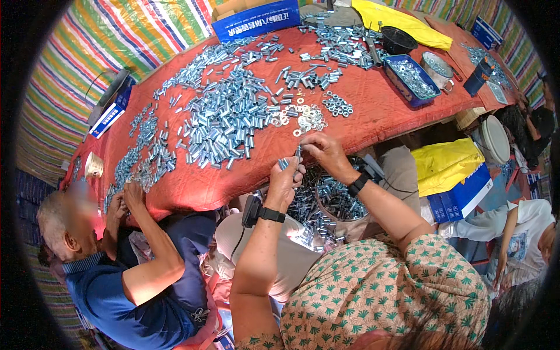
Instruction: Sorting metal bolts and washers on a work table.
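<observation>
My left hand is closed over the table's near edge, holding a slim metal bolt upright. Short shiny metal sleeves also show between its fingers. At the bolt's upper end, the fingers of my right hand are pinched together; whatever small part they hold is hidden. Just beyond my hands lie loose flat washers and a group of nuts. Left of these, a big heap of metal sleeves spreads over the red tablecloth. Below my hands, a container holds many dark bolts.
A blue tray of small parts, a black bowl and a metal mug stand at the right. A co-worker handles parts at the left. A blue box stands at the back; another person is far right.
</observation>
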A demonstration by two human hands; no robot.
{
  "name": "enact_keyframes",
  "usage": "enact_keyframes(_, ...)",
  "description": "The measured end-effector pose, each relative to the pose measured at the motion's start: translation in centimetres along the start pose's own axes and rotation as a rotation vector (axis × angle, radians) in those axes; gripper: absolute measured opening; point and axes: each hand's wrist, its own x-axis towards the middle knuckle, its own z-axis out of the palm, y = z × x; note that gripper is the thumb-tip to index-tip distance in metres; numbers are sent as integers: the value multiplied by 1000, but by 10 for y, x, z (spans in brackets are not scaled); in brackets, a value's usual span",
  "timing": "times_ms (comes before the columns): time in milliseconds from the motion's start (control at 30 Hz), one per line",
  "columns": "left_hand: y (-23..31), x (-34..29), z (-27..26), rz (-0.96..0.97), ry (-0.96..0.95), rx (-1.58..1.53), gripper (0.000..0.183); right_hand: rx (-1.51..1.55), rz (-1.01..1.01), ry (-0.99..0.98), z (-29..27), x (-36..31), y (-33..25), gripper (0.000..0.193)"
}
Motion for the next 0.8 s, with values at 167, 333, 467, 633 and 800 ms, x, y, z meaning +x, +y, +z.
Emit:
enact_keyframes(167,8,-3,4,49,-36,7,20,-514,-282,160,-59,34,22,13)
enact_keyframes(333,6,-1,3,56,-57,40,22,-782,-320,149,-71,56,38,10)
enact_keyframes(467,6,1,1,57,-76,54,19,-876,-226,106,-68,66,52,12)
enact_keyframes(633,8,-3,2,36,-67,62,17,-837,-271,82,-74,68,51,13)
enact_keyframes(800,10,-4,1,38,-89,84,19,410,225,-184,-50,46,-7,36)
